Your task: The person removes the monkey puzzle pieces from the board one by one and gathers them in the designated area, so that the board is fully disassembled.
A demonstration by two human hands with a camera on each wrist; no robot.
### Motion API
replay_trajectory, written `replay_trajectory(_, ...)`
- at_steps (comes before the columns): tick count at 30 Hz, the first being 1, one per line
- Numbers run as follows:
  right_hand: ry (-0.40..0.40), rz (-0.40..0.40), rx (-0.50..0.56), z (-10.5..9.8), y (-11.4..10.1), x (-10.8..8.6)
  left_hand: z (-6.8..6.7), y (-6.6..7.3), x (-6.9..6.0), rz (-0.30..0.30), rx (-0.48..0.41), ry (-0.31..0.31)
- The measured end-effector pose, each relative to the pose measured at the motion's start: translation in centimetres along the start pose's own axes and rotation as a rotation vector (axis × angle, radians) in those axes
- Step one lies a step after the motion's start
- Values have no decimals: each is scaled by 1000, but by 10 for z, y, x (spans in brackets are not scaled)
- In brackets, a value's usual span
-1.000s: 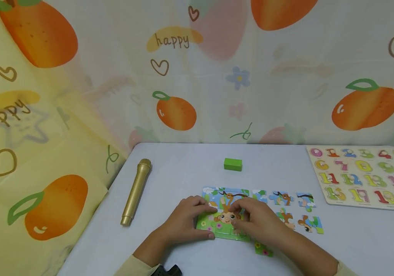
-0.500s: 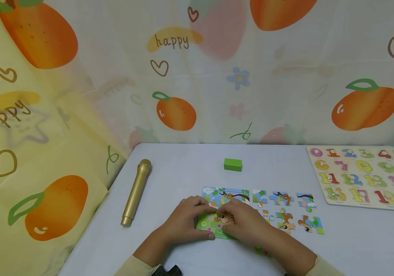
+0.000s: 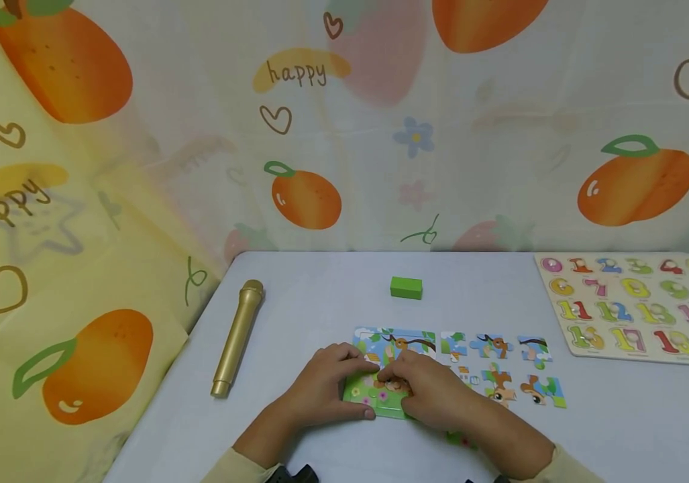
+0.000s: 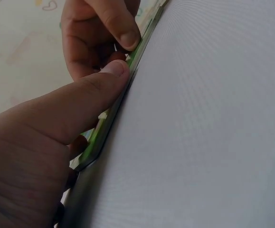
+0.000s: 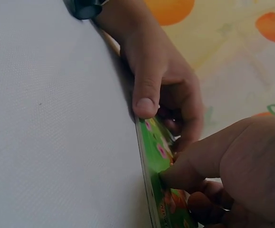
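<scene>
A jigsaw puzzle board (image 3: 419, 337) with a monkey picture lies on the white table, in front of the person. My left hand (image 3: 325, 386) grips its left side, the thumb along the near edge and the fingers at the far left. Over the picture's middle, my right hand (image 3: 437, 394) presses with its index fingertip on the monkey. In the right wrist view, the right thumb touches the green border of the board (image 5: 151, 152). No loose piece shows between those fingers. Several jigsaw pieces (image 3: 499, 388) are laid out right of the board, partly covered by the right hand.
A gold toy microphone (image 3: 238, 339) lies at the left of the table. Behind the board sits a green block (image 3: 406, 288). A wooden number puzzle (image 3: 640, 308) occupies the far right. A fruit-printed curtain (image 3: 368, 168) hangs behind the table.
My right hand has moved left across the board, onto the monkey's face, and its thumb has since shifted slightly right. The left hand has kept its place.
</scene>
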State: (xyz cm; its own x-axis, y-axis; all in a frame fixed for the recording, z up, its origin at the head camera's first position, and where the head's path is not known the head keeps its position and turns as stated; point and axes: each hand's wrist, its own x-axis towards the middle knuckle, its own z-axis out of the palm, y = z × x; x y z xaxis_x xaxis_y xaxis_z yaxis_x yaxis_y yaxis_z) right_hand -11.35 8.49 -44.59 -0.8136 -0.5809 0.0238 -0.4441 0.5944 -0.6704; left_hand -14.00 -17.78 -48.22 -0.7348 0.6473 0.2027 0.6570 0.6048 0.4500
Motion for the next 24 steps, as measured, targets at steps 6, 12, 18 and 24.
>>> replay_trajectory(6,-17,-17,-12,-3,-2,-2,-2,3,0,-11,-8,-5)
replay_trajectory(12,-29,-7,5,-4,-2,-2,-1,2,-1,7,-5,8)
replay_trajectory(18,-24,13,36,-2,-1,-1,-1,2,-1,-16,-1,-6)
replay_trajectory(24,-19,25,34,-1,0,0,-2,3,0,-22,-14,-7)
